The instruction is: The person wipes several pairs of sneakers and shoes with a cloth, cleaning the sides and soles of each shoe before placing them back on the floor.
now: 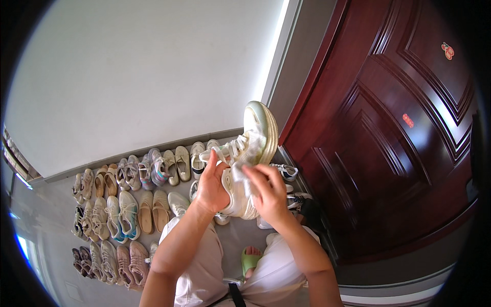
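Note:
A white lace-up sneaker (256, 119) with a thick, ridged cream sole is raised in front of me, its toe pointing up and away. My left hand (214, 188) grips the shoe at its heel and collar, thumb upright beside the tongue. In the fingers of my right hand (270, 192) is a crumpled whitish wipe or cloth (241, 172), pressed against the side of the shoe. The wipe looks slightly blurred. Part of the shoe's heel is hidden behind both hands.
Several pairs of shoes (128, 215) stand in rows on the grey tiled floor (50, 218) to the left. More shoes (301, 199) lie by the dark red panelled door (368, 153) on the right. A white wall (145, 76) rises ahead. Below me is a green slipper (250, 261) on a foot.

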A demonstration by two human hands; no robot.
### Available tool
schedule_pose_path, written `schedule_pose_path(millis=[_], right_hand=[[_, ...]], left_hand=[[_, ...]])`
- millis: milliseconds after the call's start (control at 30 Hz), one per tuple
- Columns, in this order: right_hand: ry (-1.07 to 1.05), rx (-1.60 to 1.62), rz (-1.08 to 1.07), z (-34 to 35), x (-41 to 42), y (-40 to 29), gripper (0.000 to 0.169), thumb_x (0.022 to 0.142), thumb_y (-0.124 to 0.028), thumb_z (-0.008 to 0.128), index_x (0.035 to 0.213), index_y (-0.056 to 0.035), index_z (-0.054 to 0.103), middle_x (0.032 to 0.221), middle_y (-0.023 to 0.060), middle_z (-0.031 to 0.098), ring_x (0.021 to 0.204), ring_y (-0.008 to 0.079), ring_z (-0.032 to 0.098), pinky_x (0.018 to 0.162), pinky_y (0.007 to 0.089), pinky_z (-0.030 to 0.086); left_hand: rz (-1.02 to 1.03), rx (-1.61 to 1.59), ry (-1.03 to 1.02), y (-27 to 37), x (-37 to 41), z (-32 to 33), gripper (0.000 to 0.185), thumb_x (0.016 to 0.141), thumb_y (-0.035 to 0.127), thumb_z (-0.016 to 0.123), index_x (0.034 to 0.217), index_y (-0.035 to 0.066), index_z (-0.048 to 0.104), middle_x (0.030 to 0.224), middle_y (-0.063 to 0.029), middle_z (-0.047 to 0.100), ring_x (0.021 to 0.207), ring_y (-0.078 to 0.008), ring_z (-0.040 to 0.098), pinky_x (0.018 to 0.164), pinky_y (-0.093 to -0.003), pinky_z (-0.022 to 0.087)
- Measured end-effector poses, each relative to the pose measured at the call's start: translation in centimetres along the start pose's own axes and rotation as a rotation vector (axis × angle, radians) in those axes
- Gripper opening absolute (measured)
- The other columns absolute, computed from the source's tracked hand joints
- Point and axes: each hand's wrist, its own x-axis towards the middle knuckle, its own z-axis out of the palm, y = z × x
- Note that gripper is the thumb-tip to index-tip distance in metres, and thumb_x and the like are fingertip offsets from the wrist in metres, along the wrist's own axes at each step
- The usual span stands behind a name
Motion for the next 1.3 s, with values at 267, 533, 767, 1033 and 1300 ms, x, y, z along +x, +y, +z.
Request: schedule_pose_path(millis=[267,533,767,1033,1300], right_hand=[[-0.15,0.112,-0.153,0.4,-0.8,-0.4,0.062,0.065,0.013,0.067,0.123,-0.0075,0.068,0.111,0.0096,0.06,0.096,0.0269,0.063,0.08,0.0367,0.054],[0.119,-0.213,0.006,-1.8,1.3,3.1,0.047,0.082,0.006,0.064,0.128,-0.002,0.064,0.119,0.0137,0.055,0.102,0.0309,0.056,0.088,0.0397,0.05],[-0.154,0.031,-0.151,-0.1,0.1,0.5,0.069,0.067,0.016,0.064,0.131,-0.0105,0.065,0.118,0.0094,0.057,0.1,0.0272,0.06,0.085,0.0378,0.053],[0.047,0.096,-0.073,-1.7,0.3,0.2,0.062,0.07,0.013,0.064,0.129,-0.0065,0.065,0.119,0.0151,0.059,0.105,0.031,0.062,0.09,0.0369,0.052],[-0.11,0.009,-0.038,-1.1,0.8,2.2,0.06,0.074,0.016,0.058,0.128,-0.0072,0.068,0.119,0.0135,0.057,0.106,0.0305,0.059,0.087,0.0368,0.051]], left_hand=[[-0.053,0.084,-0.085,0.6,0.3,-1.3,0.066,0.098,0.063,0.045,0.121,0.004,0.066,0.118,-0.0142,0.069,0.106,-0.0276,0.068,0.094,-0.0435,0.054],[-0.072,0.362,-0.02,-1.1,-0.2,-0.4,0.062,0.104,0.053,0.039,0.139,0.003,0.051,0.134,-0.0127,0.061,0.121,-0.0267,0.06,0.105,-0.0434,0.046],[-0.033,0.057,-0.097,0.7,0.5,-2.6,0.061,0.103,0.056,0.038,0.121,0.004,0.065,0.12,-0.0141,0.068,0.112,-0.0281,0.065,0.101,-0.0471,0.05],[-0.009,0.033,-0.183,2.6,-0.3,-0.7,0.061,0.103,0.053,0.04,0.136,0.003,0.055,0.131,-0.0153,0.063,0.118,-0.0308,0.062,0.104,-0.0456,0.049],[0.061,0.114,-0.018,2.7,0.1,-1.6,0.038,0.099,0.032,0.059,0.127,0.005,0.061,0.121,-0.0121,0.068,0.109,-0.0269,0.067,0.097,-0.0435,0.054]])
